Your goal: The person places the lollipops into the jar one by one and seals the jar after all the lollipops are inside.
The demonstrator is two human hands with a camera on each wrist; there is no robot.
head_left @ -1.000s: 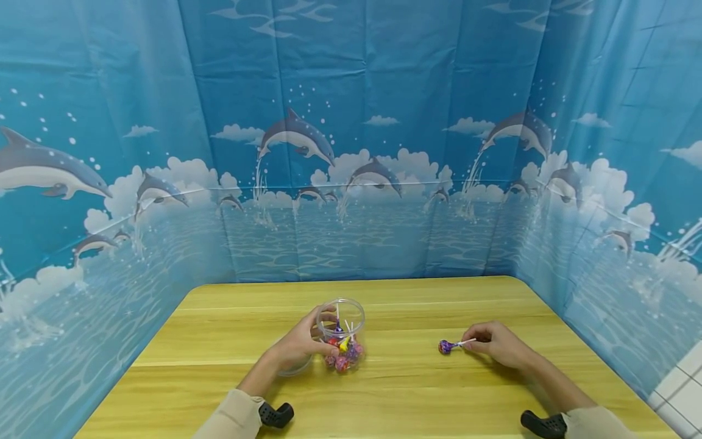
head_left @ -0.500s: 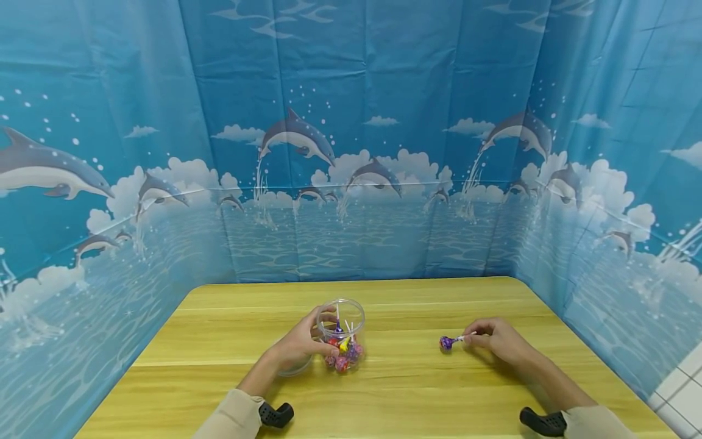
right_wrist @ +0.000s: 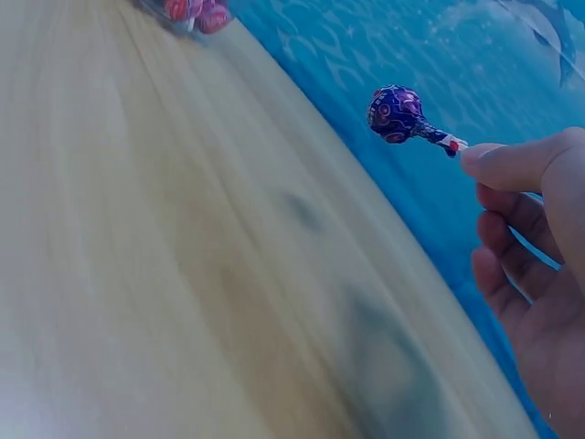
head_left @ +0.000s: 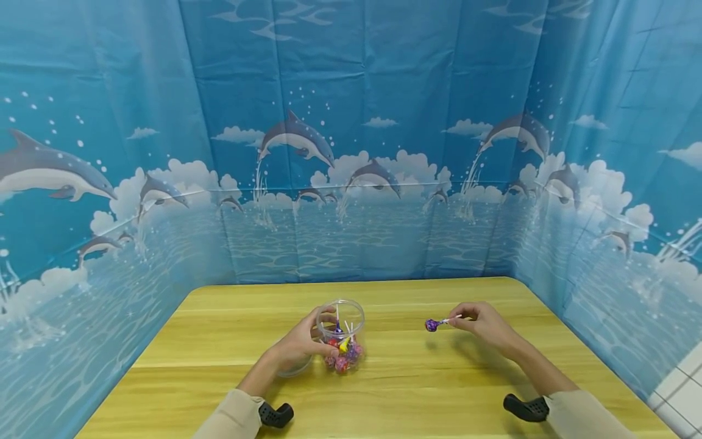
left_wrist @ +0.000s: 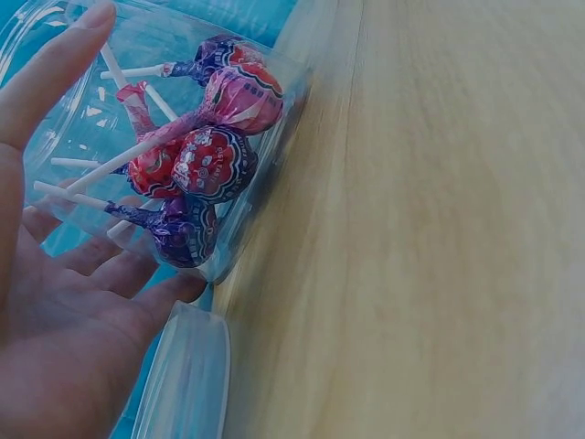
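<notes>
My right hand (head_left: 485, 324) pinches the stick of a purple-wrapped lollipop (head_left: 432, 325) between thumb and fingers. In the right wrist view that lollipop (right_wrist: 396, 113) is off the table, its ball pointing away from the fingertips. At the left, my left hand (head_left: 301, 342) curls round the side of a clear plastic jar (head_left: 356, 317) without a lid on top. Several lollipops (left_wrist: 215, 165) in red, pink and purple wrappers lie in the jar, sticks mostly toward its mouth. Part of the jar is hidden behind the left hand.
A clear round lid (head_left: 296, 368) lies on the table, partly under the left forearm; its edge (left_wrist: 187, 375) shows beside the jar in the left wrist view. The yellow wooden table (head_left: 406, 396) ends at a blue dolphin-print curtain (head_left: 373, 238).
My right hand has lifted the lollipop off the table and moved up and slightly left with it. The left hand and the jar have stayed in place.
</notes>
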